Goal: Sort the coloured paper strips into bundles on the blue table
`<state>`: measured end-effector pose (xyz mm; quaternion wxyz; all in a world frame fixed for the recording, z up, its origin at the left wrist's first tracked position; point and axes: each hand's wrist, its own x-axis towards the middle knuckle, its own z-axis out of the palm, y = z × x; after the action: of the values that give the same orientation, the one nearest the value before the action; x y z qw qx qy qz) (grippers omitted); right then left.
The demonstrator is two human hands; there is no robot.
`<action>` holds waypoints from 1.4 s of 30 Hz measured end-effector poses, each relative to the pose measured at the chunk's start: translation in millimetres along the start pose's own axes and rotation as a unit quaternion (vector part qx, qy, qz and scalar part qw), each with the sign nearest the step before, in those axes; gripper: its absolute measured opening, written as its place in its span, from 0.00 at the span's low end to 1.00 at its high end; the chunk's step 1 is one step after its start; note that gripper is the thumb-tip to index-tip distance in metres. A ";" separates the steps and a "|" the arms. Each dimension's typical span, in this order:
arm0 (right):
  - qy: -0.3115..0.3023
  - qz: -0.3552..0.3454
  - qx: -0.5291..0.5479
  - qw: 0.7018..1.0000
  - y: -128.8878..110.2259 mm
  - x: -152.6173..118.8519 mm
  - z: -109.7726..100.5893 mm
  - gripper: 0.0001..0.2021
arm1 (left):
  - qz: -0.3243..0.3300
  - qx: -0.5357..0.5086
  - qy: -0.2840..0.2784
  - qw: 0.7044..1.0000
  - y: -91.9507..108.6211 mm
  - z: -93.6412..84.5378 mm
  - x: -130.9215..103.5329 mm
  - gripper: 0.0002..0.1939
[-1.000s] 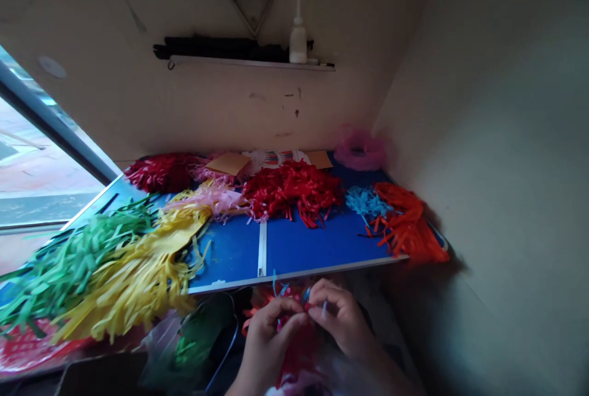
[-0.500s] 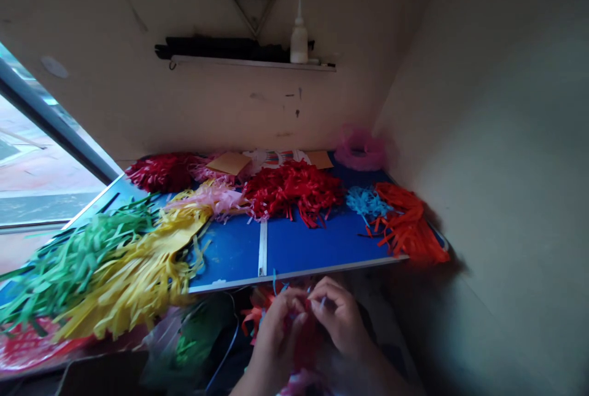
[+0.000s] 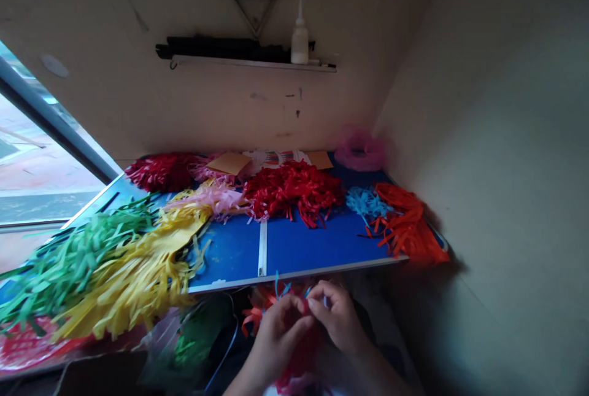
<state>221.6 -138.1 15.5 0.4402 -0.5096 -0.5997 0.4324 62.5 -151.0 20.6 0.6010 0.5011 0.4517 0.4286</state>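
My left hand (image 3: pixel 280 330) is closed in a pinch just below the table's front edge. Close beside it, my right hand (image 3: pixel 339 317) pinches too, and the fingertips of both nearly meet. Red fringed material (image 3: pixel 304 350) shows between and beneath the hands, and both seem to grip its upper part; the exact hold is hidden by the fingers. A small pale lilac bit (image 3: pixel 327 302) shows by my right fingers. Orange strips (image 3: pixel 256 310) and a thin blue strip (image 3: pixel 277 284) stick out behind my left hand.
The blue table (image 3: pixel 322 245) bears green fringe (image 3: pixel 96 242), yellow fringe (image 3: pixel 138 273), red fringe (image 3: pixel 294 190), light blue strips (image 3: pixel 368 202) and orange fringe (image 3: pixel 409 224). A shelf (image 3: pixel 253 63) on the wall holds a white bottle (image 3: pixel 299 46). A wall (image 3: pixel 506 169) stands at right.
My left hand has turned slightly, its thumb now reaching further toward my right fingers. The blue strip behind the hands has risen a little.
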 end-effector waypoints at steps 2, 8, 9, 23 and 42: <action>-0.025 0.034 0.040 0.998 4.2 2.3 0.0 0.12 | -0.066 -0.096 0.019 0.993 -3.3 -2.6 1.7 0.17; -0.022 -0.007 -0.028 0.999 -6.8 1.6 -0.6 0.22 | -0.183 -0.276 0.089 0.940 -3.1 -11.1 5.8 0.23; -0.020 -0.007 -0.043 0.999 -10.7 0.8 -0.3 0.23 | -0.191 -0.291 0.086 0.933 -2.2 -11.3 6.0 0.24; -0.107 0.043 0.007 0.993 -17.3 0.1 7.3 0.27 | -0.155 -0.314 0.032 0.936 1.1 -6.8 4.3 0.14; -0.006 0.036 0.048 0.998 -25.8 7.1 1.3 0.19 | 0.083 0.162 0.121 0.976 1.4 1.4 -1.6 0.10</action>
<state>213.7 -133.9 40.7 0.4445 -0.5065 -0.5623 0.4793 63.4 -152.7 22.3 0.4153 0.5721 0.5415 0.4550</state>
